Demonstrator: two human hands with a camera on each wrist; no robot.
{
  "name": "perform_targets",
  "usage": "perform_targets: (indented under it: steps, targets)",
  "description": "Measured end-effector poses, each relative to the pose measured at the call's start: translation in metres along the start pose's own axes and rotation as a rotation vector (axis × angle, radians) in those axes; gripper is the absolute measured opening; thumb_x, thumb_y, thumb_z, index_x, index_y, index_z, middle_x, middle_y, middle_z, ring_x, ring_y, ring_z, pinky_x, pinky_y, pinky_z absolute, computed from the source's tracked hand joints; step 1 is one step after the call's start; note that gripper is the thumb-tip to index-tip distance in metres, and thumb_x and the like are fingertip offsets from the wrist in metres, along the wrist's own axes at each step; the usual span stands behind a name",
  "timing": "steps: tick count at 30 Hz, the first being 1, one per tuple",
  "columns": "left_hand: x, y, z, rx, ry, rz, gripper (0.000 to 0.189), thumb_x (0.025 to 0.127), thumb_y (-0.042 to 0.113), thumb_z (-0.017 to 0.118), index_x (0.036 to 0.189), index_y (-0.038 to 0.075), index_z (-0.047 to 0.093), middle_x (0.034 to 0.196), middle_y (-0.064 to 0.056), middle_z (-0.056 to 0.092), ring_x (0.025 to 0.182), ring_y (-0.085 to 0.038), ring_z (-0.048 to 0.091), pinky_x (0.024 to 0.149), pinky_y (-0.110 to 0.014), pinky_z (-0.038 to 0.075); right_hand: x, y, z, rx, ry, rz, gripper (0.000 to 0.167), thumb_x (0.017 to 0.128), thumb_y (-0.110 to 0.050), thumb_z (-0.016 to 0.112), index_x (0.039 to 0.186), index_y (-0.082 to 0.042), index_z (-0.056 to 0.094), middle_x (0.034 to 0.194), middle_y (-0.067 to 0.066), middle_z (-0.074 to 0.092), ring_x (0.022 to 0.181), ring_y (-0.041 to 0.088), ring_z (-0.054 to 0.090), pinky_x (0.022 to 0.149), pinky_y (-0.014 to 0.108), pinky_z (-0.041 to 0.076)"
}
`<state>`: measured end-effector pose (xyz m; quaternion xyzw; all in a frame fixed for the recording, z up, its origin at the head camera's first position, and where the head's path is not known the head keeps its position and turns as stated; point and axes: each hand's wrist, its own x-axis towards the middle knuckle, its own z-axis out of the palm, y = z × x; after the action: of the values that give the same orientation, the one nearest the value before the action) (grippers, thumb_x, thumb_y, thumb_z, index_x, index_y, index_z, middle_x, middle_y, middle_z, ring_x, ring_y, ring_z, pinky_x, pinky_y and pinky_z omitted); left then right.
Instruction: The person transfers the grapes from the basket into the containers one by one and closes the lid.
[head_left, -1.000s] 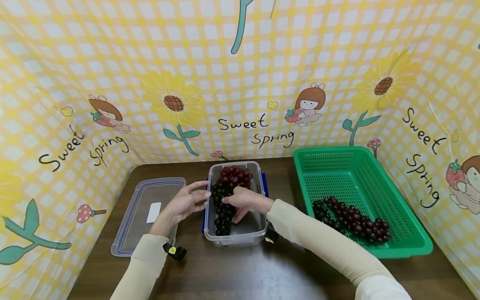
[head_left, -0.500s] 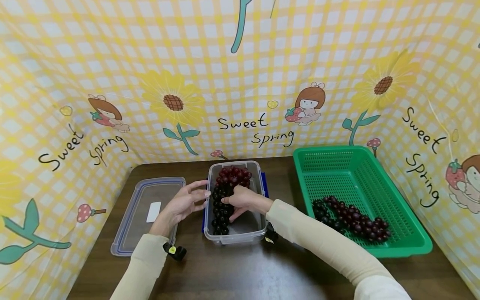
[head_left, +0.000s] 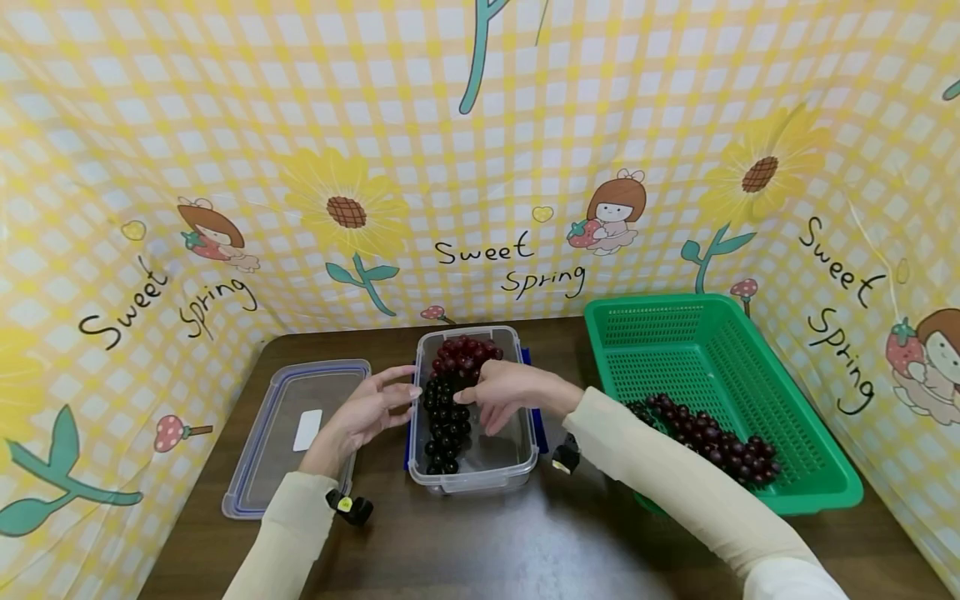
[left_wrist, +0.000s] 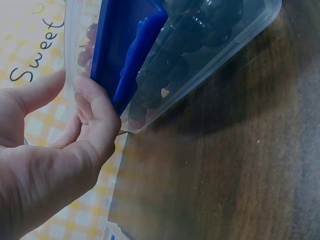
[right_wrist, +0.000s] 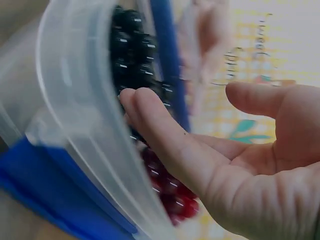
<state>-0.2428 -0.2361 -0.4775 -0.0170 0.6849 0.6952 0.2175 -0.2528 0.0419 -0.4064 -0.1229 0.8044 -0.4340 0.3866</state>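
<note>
A clear lidless plastic box (head_left: 491,479) with blue side latches stands mid-table. Inside it, a bunch of black grapes (head_left: 446,425) lies along the left side, with red grapes (head_left: 468,354) at the far end. Thumb and fingertips of my left hand (head_left: 363,412) touch the box's left wall, beside the blue latch (left_wrist: 127,55) in the left wrist view. Above the box's right half is my right hand (head_left: 510,392), its fingers extended and holding nothing. In the right wrist view, the right fingertips (right_wrist: 147,100) appear in front of the black grapes; whether they touch is unclear.
A green basket (head_left: 813,425) on the right holds dark red grapes (head_left: 720,442) and some black grapes, partly behind the right sleeve. The box's clear lid (head_left: 277,442), with a white label, lies flat at left. A checked cloth (head_left: 480,167) rises behind the table.
My right hand has let go of the black grapes, rising and shifting right out of the box. The black bunch stays lying inside. My left hand keeps its place on the box wall.
</note>
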Motion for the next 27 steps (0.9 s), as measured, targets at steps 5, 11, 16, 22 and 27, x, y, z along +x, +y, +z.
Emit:
perform_targets:
  steps: [5,11,16,22,27]
  targets:
    - [0.001,-0.001,0.0,0.008,-0.007,0.013,0.066,0.104,0.012,0.066,0.161,0.004,0.032,0.106,0.004,0.064,0.097,-0.011,0.064,0.086,-0.028,0.058,-0.026,-0.003,-0.022,-0.056,0.019,-0.073,0.047,0.107,-0.036,0.062,0.125,0.007,0.07,0.109,0.02,0.078,0.101,0.034,0.078,0.088,0.04,0.065]
    - [0.002,-0.001,-0.001,0.002,-0.017,0.015,0.066,0.104,0.01,0.065,0.161,0.003,0.032,0.105,0.005,0.065,0.095,-0.01,0.065,0.086,-0.027,0.058,-0.067,-0.004,-0.053,-0.078,0.082,-0.129,0.04,0.108,-0.033,0.06,0.129,0.0,0.07,0.116,0.015,0.075,0.104,0.026,0.077,0.091,0.036,0.064]
    - [0.002,0.001,0.0,-0.009,-0.015,0.008,0.066,0.104,0.009,0.065,0.161,0.003,0.032,0.102,0.006,0.066,0.092,-0.01,0.064,0.083,-0.028,0.058,-0.098,0.004,-0.078,-0.084,0.126,-0.176,0.04,0.108,-0.032,0.061,0.135,-0.004,0.067,0.128,0.016,0.072,0.105,0.021,0.076,0.092,0.033,0.063]
    - [0.001,0.001,0.0,-0.007,-0.03,0.006,0.068,0.104,0.011,0.065,0.162,0.003,0.03,0.103,0.006,0.066,0.093,-0.009,0.064,0.085,-0.029,0.057,-0.129,0.02,-0.1,-0.111,0.22,-0.205,0.042,0.107,-0.031,0.063,0.139,-0.005,0.063,0.126,0.015,0.074,0.107,0.019,0.075,0.096,0.038,0.062]
    - [0.002,0.0,0.0,0.003,-0.026,0.002,0.067,0.105,0.011,0.065,0.162,0.005,0.03,0.104,0.005,0.065,0.093,-0.01,0.063,0.086,-0.029,0.056,-0.151,0.037,-0.113,-0.202,0.315,-0.2,0.06,0.104,-0.041,0.066,0.151,-0.008,0.05,0.139,0.018,0.067,0.117,0.03,0.072,0.101,0.046,0.059]
